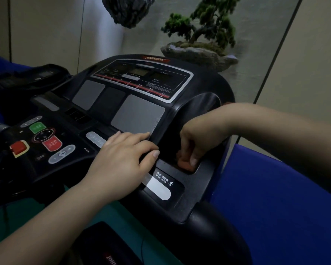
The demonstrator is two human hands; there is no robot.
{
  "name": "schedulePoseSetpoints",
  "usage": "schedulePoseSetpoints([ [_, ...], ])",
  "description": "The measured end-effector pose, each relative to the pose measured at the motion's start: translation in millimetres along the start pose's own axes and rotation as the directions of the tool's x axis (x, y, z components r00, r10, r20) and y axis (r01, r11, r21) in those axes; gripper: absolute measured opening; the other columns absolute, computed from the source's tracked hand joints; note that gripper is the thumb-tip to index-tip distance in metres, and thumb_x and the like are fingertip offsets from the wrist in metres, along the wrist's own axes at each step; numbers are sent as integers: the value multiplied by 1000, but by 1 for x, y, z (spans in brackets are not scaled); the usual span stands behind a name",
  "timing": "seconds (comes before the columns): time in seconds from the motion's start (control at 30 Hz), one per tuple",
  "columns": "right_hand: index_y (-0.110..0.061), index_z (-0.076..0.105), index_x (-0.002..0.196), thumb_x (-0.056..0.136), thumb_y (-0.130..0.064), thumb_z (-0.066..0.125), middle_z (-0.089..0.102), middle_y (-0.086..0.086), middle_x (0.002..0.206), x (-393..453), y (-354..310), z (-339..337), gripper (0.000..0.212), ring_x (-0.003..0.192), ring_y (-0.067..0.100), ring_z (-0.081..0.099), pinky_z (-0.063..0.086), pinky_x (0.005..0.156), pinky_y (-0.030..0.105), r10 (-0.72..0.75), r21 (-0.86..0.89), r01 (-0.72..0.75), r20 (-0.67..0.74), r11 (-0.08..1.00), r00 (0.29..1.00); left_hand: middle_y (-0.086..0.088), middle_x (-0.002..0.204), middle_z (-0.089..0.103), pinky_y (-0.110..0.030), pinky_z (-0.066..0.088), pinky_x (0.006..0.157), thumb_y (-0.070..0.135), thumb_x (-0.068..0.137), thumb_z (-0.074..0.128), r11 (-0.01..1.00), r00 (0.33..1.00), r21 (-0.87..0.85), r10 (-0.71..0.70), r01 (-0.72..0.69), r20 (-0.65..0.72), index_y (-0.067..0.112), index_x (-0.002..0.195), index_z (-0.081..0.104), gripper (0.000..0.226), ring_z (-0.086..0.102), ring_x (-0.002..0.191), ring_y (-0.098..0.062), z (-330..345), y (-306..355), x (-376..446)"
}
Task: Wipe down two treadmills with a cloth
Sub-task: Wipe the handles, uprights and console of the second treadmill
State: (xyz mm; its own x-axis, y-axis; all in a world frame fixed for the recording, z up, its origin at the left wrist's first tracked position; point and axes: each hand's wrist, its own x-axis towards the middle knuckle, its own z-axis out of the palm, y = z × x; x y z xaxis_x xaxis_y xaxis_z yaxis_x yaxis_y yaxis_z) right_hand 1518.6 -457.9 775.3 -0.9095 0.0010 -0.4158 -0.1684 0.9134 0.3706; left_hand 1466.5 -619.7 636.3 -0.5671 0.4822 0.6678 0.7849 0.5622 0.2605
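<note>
The right hand (197, 142) curls its fingers around an orange cloth (184, 163), pressing it into the recessed tray at the right side of the treadmill console (138, 104). The left hand (120, 159) lies flat, fingers straight, on the console beside the tray, just above the speed keys label (162, 177).

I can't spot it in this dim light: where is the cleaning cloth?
The orange cloth is bunched under the right hand, pressed into the recessed pocket on the console's right side, just above the speed keys label and beside the left hand.
</note>
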Motion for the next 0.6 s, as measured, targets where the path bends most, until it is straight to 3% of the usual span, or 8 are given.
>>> schedulePoseSetpoints([
  [0.1, -27, 73, 104, 76, -25, 77, 58, -21, 83, 11, 0, 3, 28, 73, 0, 54, 36, 62, 9, -30, -25, 28, -70, 999, 997, 23, 141, 41, -32, 10, 117, 64, 84, 10, 999, 999, -18, 31, -31, 24, 45, 121, 54, 61, 32, 132, -1, -2, -6, -2],
  [0.2, -30, 72, 104, 74, -26, 76, 53, -17, 92, 19, 0, 13, 31, 85, 5, 53, 34, 61, 11, -98, -127, 63, -299, 990, 949, 24, 141, 40, -31, 8, 117, 65, 83, 8, 999, 999, -18, 35, -34, 24, 45, 122, 53, 63, 30, 133, 0, -3, -6, -1],
  [0.3, -36, 69, 106, 75, -33, 74, 54, -11, 101, 15, -2, 17, 32, 94, 13, 57, 44, 72, 24, -118, -243, 10, -432, 970, 894, 24, 140, 41, -32, 9, 117, 65, 83, 9, 999, 999, -18, 30, -30, 21, 46, 121, 54, 62, 30, 132, 0, -2, -6, -1],
  [0.37, -38, 67, 110, 78, -36, 72, 61, -12, 106, 11, -6, 14, 33, 94, 12, 58, 43, 70, 22, -45, -245, -37, -321, 969, 946, 23, 139, 43, -33, 11, 117, 64, 84, 11, 999, 999, -27, 32, -32, 13, 45, 120, 55, 60, 33, 132, -1, -2, -6, -2],
  [0.47, -28, 69, 113, 82, -30, 71, 63, -15, 90, 1, -8, 3, 31, 70, 2, 52, 34, 52, 2, 33, -99, -36, -30, 994, 999, 24, 139, 43, -33, 12, 117, 64, 85, 11, 999, 999, -14, 35, -35, 18, 46, 120, 55, 59, 33, 131, 0, -2, -6, -2],
  [0.6, -26, 72, 106, 79, -25, 75, 61, -14, 97, -1, -1, 0, 27, 83, 2, 56, 35, 61, 3, -15, 20, 16, -28, 1000, 999, 23, 140, 43, -34, 12, 117, 65, 84, 10, 999, 999, -22, 41, -40, 21, 45, 122, 54, 61, 33, 132, -1, -3, -6, -2],
])
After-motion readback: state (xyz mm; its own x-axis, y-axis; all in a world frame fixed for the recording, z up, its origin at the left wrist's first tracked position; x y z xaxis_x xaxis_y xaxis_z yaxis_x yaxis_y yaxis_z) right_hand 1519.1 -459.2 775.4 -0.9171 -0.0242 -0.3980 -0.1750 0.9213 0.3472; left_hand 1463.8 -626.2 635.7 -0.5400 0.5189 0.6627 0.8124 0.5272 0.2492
